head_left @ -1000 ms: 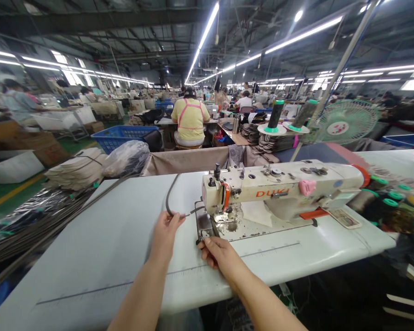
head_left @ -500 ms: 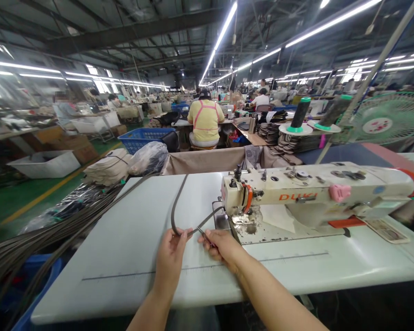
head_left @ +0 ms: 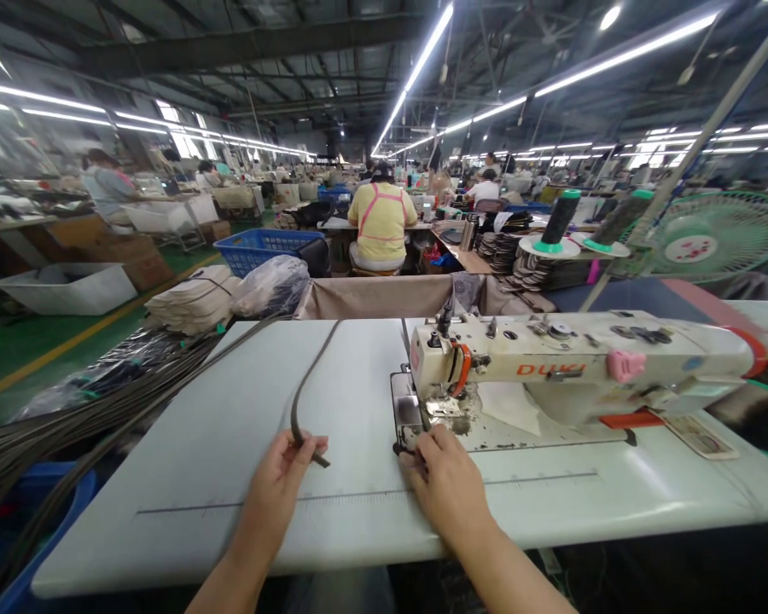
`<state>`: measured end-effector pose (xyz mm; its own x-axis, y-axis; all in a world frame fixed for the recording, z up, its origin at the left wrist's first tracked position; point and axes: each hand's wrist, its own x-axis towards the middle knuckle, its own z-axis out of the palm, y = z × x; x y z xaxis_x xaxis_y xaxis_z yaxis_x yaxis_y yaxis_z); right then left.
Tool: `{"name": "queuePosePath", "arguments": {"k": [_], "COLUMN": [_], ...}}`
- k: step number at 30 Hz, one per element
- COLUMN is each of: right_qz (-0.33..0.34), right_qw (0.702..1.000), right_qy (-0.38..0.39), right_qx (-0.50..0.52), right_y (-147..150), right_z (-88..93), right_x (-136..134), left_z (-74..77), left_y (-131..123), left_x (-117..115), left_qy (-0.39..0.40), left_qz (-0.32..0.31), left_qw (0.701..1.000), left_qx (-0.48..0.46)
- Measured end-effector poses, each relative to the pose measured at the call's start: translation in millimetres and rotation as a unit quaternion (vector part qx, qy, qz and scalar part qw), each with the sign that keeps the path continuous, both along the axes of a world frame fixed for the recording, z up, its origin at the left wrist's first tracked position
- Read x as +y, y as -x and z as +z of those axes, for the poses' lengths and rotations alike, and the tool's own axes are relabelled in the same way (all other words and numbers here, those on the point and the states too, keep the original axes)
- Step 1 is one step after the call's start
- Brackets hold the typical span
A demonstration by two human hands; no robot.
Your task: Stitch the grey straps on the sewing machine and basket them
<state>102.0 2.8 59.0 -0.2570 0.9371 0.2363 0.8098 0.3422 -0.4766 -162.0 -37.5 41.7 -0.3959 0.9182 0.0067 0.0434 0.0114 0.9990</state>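
So the left hand (head_left: 275, 477) has the dark strap (head_left: 295, 411) pinched near its loose end, and the strap runs back across the white table (head_left: 198, 443) to the far edge. Right hand (head_left: 451, 482) is curled beside the sewing machine (head_left: 589, 350), can't tell if it's gripping anything.

Tube lights (head_left: 415, 77) glow beneath a dark roof (head_left: 262, 61) — green floor (head_left: 13, 343) below.
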Motion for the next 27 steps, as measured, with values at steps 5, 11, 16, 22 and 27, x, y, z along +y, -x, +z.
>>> {"name": "queuePosePath", "arguments": {"k": [5,11,16,22,27], "right_qz": [-0.045,-0.014,-0.012,0.001,0.016], "right_qw": [0.986,0.976,0.973,0.976,0.987], "right_qy": [0.006,0.044,0.032,0.048,0.031], "right_qx": [-0.160,-0.212,-0.227,-0.211,-0.155], "right_y": [-31.8,-36.9,-43.3,-49.4,-51.4], "right_z": [-11.4,-15.7,-29.9,-41.1,-37.5], "right_x": [-12.9,-15.7,-8.9,0.8,2.9], "left_z": [-0.1,0.8,27.5,41.7,11.1], "left_y": [48.6,132.9,218.5,309.6,337.4], "left_x": [-1.1,-7.2,-44.3,-136.2,-199.2], "left_qy": [0.030,0.059,0.031,0.140,0.214], "left_qz": [0.005,0.073,0.139,0.231,0.270], "left_qw": [0.996,0.927,0.835,0.782,0.800], "left_qx": [0.088,0.362,0.531,0.562,0.491]}}
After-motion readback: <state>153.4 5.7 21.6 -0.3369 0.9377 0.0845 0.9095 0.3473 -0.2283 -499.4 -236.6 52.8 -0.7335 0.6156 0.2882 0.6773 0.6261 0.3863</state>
